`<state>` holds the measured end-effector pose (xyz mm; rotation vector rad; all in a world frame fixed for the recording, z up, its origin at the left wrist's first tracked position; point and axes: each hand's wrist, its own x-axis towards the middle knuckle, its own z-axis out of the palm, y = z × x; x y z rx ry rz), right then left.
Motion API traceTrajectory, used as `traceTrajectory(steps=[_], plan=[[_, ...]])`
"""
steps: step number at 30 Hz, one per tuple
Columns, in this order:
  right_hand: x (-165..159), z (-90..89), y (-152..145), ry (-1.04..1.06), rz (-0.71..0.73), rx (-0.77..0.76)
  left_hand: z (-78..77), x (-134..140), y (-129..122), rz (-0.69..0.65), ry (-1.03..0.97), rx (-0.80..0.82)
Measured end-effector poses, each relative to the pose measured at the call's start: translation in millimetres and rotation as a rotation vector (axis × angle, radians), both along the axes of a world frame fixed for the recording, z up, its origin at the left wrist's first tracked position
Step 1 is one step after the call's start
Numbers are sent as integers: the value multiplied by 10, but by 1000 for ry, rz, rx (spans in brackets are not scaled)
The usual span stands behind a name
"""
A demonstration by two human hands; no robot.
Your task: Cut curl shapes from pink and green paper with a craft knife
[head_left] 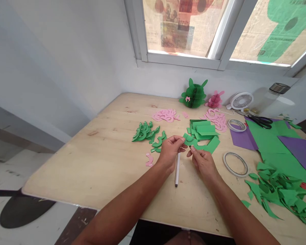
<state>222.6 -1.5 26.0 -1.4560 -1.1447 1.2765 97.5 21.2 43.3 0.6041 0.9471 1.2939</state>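
A pen (177,172) is lying just nearer than the hands, probably for easy reach. The left hand (172,149) is pinching a green paper piece (188,137) above the table (112,177), seemingly steadying it; the right hand (202,158) is curling beside it, its grip unclear. Farther off, a capped bottle (269,98) is standing, contents indistinct.

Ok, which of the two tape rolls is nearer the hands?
The front tape roll, to the right of the right hand; the rear tape roll lies farther back, in front of the white fan.
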Motion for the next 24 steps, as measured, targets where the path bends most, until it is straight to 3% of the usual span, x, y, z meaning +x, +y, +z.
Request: traceTrajectory(steps=[24], plan=[[-3,-68,5,10,-8,57,-9,61,-45,31,-55,-26]])
